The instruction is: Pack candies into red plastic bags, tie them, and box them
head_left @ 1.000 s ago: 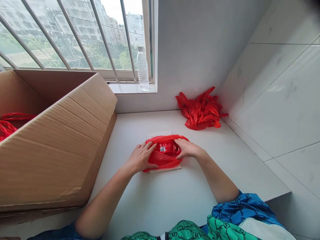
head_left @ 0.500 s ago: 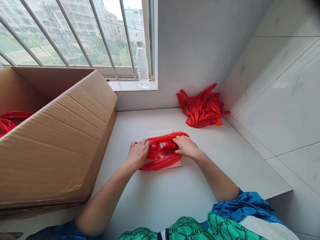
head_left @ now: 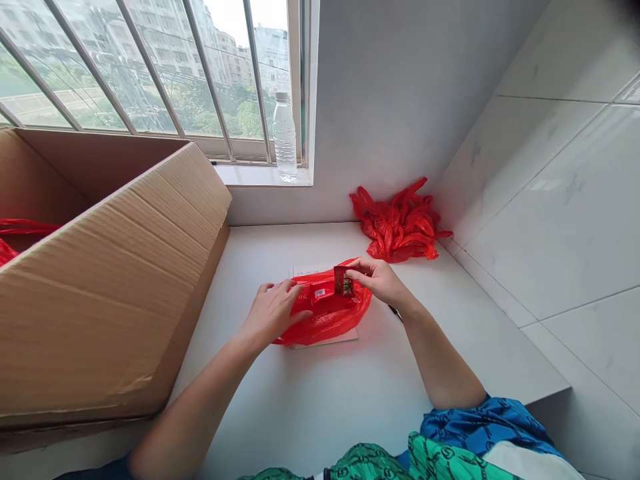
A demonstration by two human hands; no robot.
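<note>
A red plastic bag lies with its mouth spread on the white surface, and red packets show inside it, one bearing a barcode. Pinched between the thumb and fingers of my right hand is a small dark red packet, raised over the right part of the bag's mouth. My left hand rests at the bag's left edge, fingers and thumb apart. A pale sheet or pad lies beneath the bag, mostly covered by it.
A large open cardboard box with red plastic inside stands on the left. Crumpled red bags lie by the back wall. A clear water bottle stands on the windowsill. A dark, thin object lies partly under my right forearm.
My right hand has come up out of the bag with the small dark red packet in its fingers. My left hand stays at the bag's left edge.
</note>
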